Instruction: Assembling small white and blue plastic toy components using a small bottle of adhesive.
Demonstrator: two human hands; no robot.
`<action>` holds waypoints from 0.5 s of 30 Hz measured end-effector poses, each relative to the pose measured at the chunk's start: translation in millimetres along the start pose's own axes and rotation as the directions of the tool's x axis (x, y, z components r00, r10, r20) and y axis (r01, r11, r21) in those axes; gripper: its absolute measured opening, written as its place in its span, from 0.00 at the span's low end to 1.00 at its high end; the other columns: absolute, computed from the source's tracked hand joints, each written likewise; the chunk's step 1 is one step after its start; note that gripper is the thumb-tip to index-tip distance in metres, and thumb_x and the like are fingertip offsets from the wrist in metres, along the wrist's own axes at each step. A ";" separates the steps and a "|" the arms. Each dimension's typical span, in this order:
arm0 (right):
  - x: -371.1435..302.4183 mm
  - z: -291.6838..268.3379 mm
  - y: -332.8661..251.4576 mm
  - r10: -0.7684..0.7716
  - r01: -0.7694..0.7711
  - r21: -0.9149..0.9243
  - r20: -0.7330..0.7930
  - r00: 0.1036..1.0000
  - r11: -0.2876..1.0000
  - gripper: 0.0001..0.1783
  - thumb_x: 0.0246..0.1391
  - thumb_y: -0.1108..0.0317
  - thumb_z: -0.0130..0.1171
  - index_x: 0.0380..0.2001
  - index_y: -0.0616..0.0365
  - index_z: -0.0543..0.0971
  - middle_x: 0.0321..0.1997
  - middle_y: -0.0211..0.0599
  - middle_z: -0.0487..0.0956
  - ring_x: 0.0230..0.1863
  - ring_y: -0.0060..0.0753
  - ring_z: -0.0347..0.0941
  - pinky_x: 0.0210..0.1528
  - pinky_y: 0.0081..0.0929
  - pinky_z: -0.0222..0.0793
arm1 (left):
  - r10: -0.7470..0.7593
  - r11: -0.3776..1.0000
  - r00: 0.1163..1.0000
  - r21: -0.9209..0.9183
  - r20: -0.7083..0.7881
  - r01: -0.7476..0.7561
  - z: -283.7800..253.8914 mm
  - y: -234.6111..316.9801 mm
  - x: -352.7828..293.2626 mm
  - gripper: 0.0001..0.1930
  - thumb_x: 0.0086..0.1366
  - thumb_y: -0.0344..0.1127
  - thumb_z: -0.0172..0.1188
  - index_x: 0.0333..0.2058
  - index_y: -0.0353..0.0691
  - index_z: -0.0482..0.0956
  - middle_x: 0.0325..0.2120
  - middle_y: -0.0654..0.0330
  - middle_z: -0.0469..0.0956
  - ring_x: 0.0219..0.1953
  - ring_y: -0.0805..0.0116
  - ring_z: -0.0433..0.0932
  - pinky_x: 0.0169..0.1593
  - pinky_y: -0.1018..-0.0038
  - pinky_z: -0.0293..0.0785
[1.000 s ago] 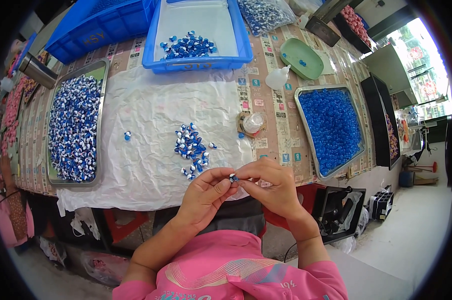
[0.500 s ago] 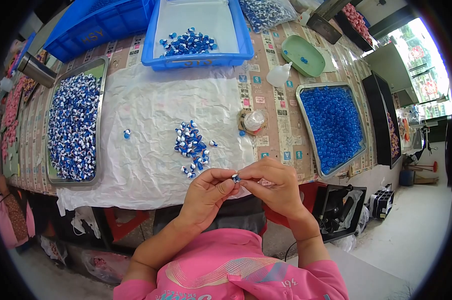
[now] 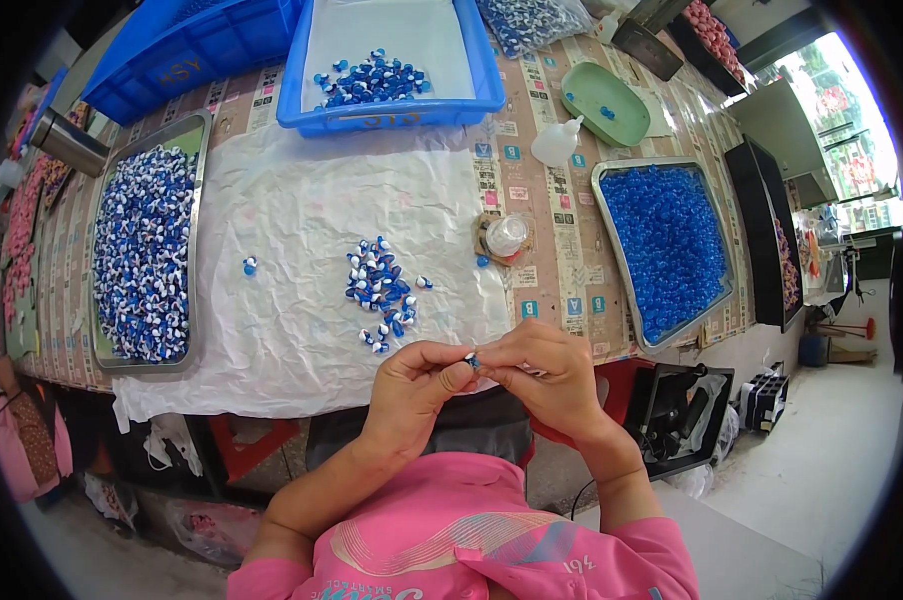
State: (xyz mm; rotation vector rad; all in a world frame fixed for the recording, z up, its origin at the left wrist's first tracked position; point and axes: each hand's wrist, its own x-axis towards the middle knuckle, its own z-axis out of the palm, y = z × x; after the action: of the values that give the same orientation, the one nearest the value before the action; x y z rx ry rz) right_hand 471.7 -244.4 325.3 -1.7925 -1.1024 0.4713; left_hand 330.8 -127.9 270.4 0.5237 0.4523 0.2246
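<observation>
- Two bare hands of yours meet over the near edge of the white paper: your left hand [image 3: 409,395] and your right hand [image 3: 547,378].
- One small blue-and-white piece [image 3: 471,360] sits between them, pinched by the thumb and forefinger of each hand; your fingertips hide part of it.
- Ahead and a little left of your hands, a loose pile [image 3: 377,280] of similar pieces lies on the white paper [image 3: 292,240], with a single piece [image 3: 250,266] well apart on its left.
- On your left, a metal tray [image 3: 200,170] is heaped with blue-and-white pieces; on your right, another tray [image 3: 618,260] holds clear blue ones.
- Beyond the paper you have a blue bin [image 3: 452,113] with more pieces on its white lining.
- Between paper and right-hand tray stand a small round container [image 3: 508,235] and, farther off, a white squeeze bottle [image 3: 556,143] near a green dish [image 3: 627,118].
</observation>
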 end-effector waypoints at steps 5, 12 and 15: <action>-1.5 -0.7 3.0 -0.002 0.002 0.018 -0.002 1.000 1.000 0.10 0.41 0.81 0.67 0.31 0.59 0.84 0.31 0.35 0.84 0.34 0.31 0.79 0.35 0.26 0.75 | -0.005 1.000 1.000 0.020 0.005 0.005 2.0 1.7 1.8 0.09 0.63 0.26 0.62 0.43 0.36 0.78 0.38 0.55 0.81 0.39 0.68 0.81 0.46 0.73 0.80; 4.1 -9.9 0.0 -0.012 0.009 0.086 0.030 0.999 0.996 0.10 0.43 0.77 0.69 0.32 0.59 0.84 0.32 0.35 0.84 0.34 0.33 0.79 0.36 0.26 0.75 | -0.037 0.998 0.999 -0.047 0.016 0.038 11.0 14.7 -2.3 0.10 0.64 0.26 0.61 0.44 0.34 0.77 0.37 0.56 0.81 0.39 0.70 0.81 0.46 0.75 0.79; 5.0 -9.7 -3.9 -0.033 0.033 0.013 -0.016 0.999 0.999 0.10 0.43 0.75 0.70 0.33 0.60 0.85 0.32 0.35 0.84 0.35 0.31 0.80 0.36 0.25 0.74 | -0.064 0.997 0.998 -0.032 -0.002 0.064 9.9 22.3 -5.9 0.10 0.65 0.28 0.60 0.45 0.36 0.76 0.37 0.58 0.80 0.38 0.70 0.81 0.46 0.75 0.79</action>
State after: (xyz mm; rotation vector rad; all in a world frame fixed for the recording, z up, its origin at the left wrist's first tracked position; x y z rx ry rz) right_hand 479.3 -244.6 334.1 -1.7611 -1.1140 0.4434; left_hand 328.3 -115.1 291.9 0.4769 0.4667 0.1708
